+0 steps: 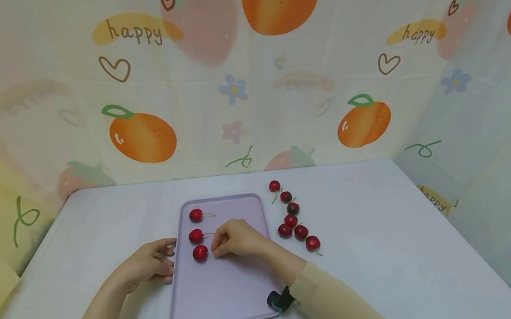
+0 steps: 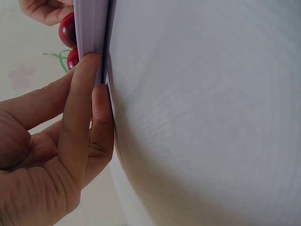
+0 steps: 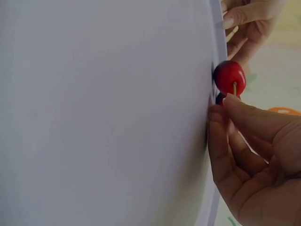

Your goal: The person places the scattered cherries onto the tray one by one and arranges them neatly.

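A lilac tray [image 1: 225, 298] lies on the white table, with three red cherries in a column near its left side. My right hand [image 1: 237, 240] is over the tray, thumb and fingertips pinching the stem of the lowest cherry [image 1: 200, 253]. That cherry [image 3: 230, 77] appears in the right wrist view with its stem running to the thumb tip. Above it sit the middle cherry [image 1: 195, 236] and the top cherry [image 1: 196, 215], stems pointing right. At the tray's left edge, my left hand [image 1: 150, 262] touches the rim [image 2: 91, 28] with extended fingertips.
Right of the tray, several more cherries [image 1: 293, 208] form an uneven line on the white tabletop [image 1: 369, 252]. Behind the table hangs a fruit-printed cloth [image 1: 280, 124], which also covers the sides. Dark wrist-worn devices [image 1: 280, 300] sit at both sleeves.
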The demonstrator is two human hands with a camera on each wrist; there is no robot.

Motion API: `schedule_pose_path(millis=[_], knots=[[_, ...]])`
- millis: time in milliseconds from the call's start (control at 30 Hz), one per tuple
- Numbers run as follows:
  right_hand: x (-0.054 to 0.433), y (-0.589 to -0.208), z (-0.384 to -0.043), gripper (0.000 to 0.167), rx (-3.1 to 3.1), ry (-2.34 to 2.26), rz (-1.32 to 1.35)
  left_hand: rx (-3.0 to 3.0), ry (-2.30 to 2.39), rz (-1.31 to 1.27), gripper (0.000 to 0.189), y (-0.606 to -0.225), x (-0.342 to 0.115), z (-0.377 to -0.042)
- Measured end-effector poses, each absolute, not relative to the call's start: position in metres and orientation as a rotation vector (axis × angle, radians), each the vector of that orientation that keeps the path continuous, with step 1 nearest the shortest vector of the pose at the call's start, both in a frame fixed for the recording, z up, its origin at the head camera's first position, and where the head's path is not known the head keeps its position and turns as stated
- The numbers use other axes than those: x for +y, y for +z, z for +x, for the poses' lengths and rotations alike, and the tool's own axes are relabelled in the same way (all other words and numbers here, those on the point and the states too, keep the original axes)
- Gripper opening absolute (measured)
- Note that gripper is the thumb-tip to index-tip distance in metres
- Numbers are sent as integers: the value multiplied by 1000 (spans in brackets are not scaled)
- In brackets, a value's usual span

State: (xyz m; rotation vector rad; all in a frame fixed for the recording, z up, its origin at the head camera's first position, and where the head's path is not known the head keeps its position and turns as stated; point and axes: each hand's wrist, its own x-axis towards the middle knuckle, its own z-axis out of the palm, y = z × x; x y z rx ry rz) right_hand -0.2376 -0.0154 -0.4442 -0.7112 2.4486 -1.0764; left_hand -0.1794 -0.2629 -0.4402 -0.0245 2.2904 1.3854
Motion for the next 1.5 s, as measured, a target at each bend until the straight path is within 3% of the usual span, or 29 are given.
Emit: schedule_pose_path(millis=[667, 1500], knots=[[-23, -443, -241, 4, 2511, -977, -808, 2268, 1427, -2, 76, -435, -262, -179], [-10, -434, -243, 12, 2479, -1023, -727, 2286, 1399, -12, 76, -440, -262, -179]])
